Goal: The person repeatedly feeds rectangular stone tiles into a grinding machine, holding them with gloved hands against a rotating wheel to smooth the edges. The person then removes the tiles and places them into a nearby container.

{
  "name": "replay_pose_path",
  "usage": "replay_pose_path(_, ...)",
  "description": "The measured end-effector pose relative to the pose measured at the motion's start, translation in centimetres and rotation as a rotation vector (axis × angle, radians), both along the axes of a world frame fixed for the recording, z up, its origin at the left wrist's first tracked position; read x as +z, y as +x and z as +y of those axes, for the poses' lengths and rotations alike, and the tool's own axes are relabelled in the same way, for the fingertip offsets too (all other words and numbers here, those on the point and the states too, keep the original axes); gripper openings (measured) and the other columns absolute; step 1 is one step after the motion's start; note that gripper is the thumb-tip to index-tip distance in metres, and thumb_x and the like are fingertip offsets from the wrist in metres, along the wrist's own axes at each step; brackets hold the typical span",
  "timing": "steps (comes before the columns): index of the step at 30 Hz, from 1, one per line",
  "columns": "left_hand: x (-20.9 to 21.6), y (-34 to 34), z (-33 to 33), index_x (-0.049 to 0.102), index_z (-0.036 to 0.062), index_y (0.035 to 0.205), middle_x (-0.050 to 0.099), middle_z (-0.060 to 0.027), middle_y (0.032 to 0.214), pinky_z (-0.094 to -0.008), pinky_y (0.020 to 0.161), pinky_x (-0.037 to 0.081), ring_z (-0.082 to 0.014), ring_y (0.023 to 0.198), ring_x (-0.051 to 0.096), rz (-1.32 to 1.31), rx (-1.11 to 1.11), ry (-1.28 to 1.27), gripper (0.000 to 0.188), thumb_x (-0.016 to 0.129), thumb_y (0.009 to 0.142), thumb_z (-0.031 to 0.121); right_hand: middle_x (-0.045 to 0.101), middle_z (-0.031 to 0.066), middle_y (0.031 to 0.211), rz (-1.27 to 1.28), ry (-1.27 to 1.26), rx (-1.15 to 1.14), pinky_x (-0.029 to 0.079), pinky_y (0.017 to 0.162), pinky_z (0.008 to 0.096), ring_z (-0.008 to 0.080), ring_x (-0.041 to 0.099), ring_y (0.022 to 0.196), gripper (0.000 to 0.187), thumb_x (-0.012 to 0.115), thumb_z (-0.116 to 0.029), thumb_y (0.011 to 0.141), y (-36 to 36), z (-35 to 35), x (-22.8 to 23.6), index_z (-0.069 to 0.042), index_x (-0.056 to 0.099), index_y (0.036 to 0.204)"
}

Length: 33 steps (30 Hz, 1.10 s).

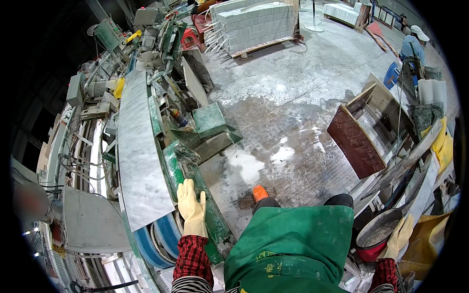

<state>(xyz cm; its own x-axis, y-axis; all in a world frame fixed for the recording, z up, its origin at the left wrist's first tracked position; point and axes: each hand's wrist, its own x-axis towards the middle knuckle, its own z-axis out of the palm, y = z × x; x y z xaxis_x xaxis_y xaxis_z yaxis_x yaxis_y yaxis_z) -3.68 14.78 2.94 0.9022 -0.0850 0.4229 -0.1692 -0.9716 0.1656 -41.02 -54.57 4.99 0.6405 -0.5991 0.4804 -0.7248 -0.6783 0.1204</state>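
My left hand (191, 207), in a cream rubber glove, lies over the green machine frame (210, 215) with its fingers stretched out. Beside it runs a long white-grey stone slab (139, 156) on the machine, its near end by a blue belt roller (161, 239). On the far right, my right hand (399, 238) wears a matching glove, fingers extended and apparently holding nothing. It hangs next to a round red tub (367, 254) with greyish contents; whether it touches the rim I cannot tell.
A wooden crate (356, 141) stands to the right, near stacked boards (410, 166). Wet patches and white residue mark the concrete floor (273, 107). Bundled pale slabs (259, 29) rest on a pallet at the back. A person (415, 46) in blue is at the far right.
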Motion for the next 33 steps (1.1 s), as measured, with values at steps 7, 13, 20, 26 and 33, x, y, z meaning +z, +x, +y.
replay_pose_path(7, 0.0, 0.1, 0.0, 0.054, -0.0006, 0.134, 0.057, -0.0218, 0.137, -0.0502, 0.112, 0.037, -0.0450, 0.130, 0.049, -0.006, -0.013, -0.001, 0.058, 0.074, 0.083, 0.015, 0.051, 0.0242, 0.144, -0.017, -0.004, 0.007, 0.032, 0.115, 0.0448, 0.0389, 0.045, 0.136, 0.044, 0.045, -0.025, 0.107, 0.1, 1.7, 0.5, 0.003, 0.051, 0.140)
replay_pose_path(13, -0.2, -0.1, 0.4, 0.055, 0.0001, 0.134, 0.057, -0.0211, 0.137, -0.0498, 0.112, 0.037, -0.0448, 0.129, 0.049, -0.013, -0.009, -0.014, 0.058, 0.075, 0.082, 0.016, 0.049, 0.0273, 0.144, -0.445, 0.501, 0.017, 0.031, 0.116, 0.0454, 0.0415, 0.045, 0.135, 0.053, 0.054, -0.034, 0.102, -0.5, -0.1, -0.6, 0.005, 0.053, 0.138)
replay_pose_path(20, -0.2, -0.1, 0.4, 0.057, 0.0004, 0.130, 0.062, -0.0185, 0.131, -0.0480, 0.110, 0.040, -0.0434, 0.127, 0.052, -0.065, -0.008, -0.071, 0.057, 0.077, 0.078, 0.012, 0.054, 0.0311, 0.135, -0.107, 0.458, -0.427, 0.039, 0.109, 0.0414, 0.0398, 0.051, 0.127, 0.093, 0.081, -0.046, 0.075, 2.9, -4.3, 2.7, 0.009, 0.045, 0.142)
replay_pose_path(26, 0.6, -0.7, 0.7, 0.060, 0.0022, 0.125, 0.062, -0.0177, 0.131, -0.0468, 0.109, 0.042, -0.0426, 0.128, 0.052, -0.064, 0.014, -0.164, 0.052, 0.078, 0.078, 0.011, 0.061, 0.0196, 0.119, -0.467, 0.849, -0.501, 0.052, 0.081, 0.0414, 0.0332, 0.061, 0.094, 0.087, 0.071, -0.016, 0.069, 3.6, -6.2, 1.4, 0.002, 0.040, 0.148)
replay_pose_path(33, 1.3, -1.2, 1.0, 0.061, 0.0023, 0.123, 0.065, -0.0176, 0.125, -0.0472, 0.107, 0.042, -0.0427, 0.125, 0.055, -0.074, 0.023, -0.290, 0.047, 0.076, 0.080, 0.009, 0.063, 0.0003, 0.107, -1.128, 1.402, -0.078, 0.048, 0.080, 0.0354, 0.0128, 0.056, 0.096, 0.046, 0.068, -0.040, 0.087, 6.3, 1.6, 15.6, -0.016, 0.060, 0.126)
